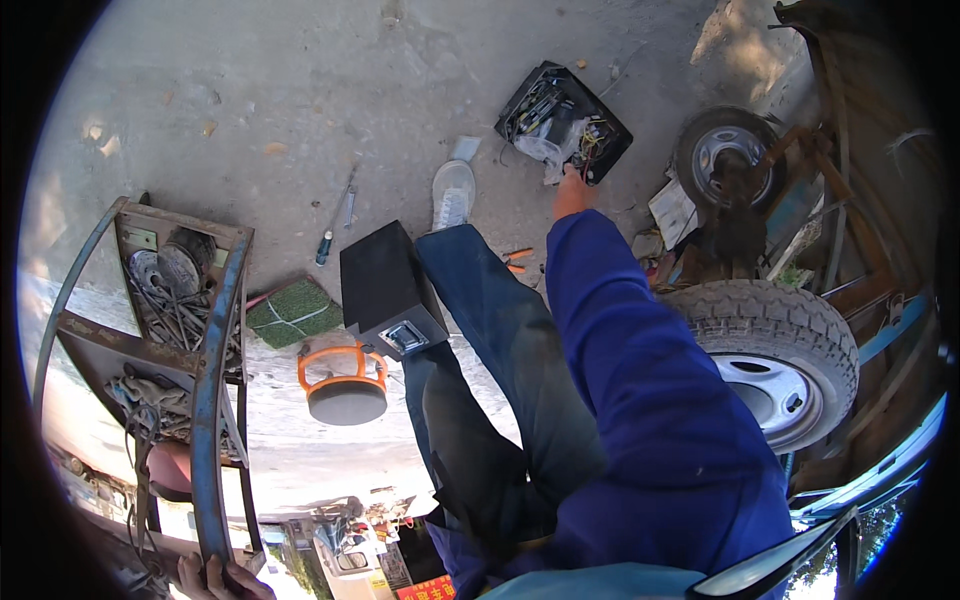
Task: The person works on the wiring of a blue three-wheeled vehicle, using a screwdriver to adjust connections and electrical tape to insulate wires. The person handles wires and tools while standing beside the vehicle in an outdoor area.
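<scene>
- Nearest us, our left hand (222, 578) has its fingers curled over the lower end of a rusty blue steel rack (208, 400); we cannot tell how firmly it grips. Metal parts crowd the rack's shelves, walling off the left.
- On the right, a treaded rubber tyre (770, 318) on a silver rim stands close to our blue sleeve (660, 370), limiting room on that side.
- Against one trousered leg sits a smooth black rectangular case (385, 275) with a recessed metal plate.
- Left of it are an orange-framed stool (348, 402) with a round seat and a green, string-tied pad (293, 314).
- Farther out, a blue-handled screwdriver (325, 247) and orange-handled pliers (518, 261) lie apart on the floor.
- Ahead, our right hand (570, 180) reaches the near edge of a black tray (612, 148) of tools, wires and clear plastic; its fingers' opening and any hold are unclear.
- Beyond stretches open, gritty concrete (350, 110).
</scene>
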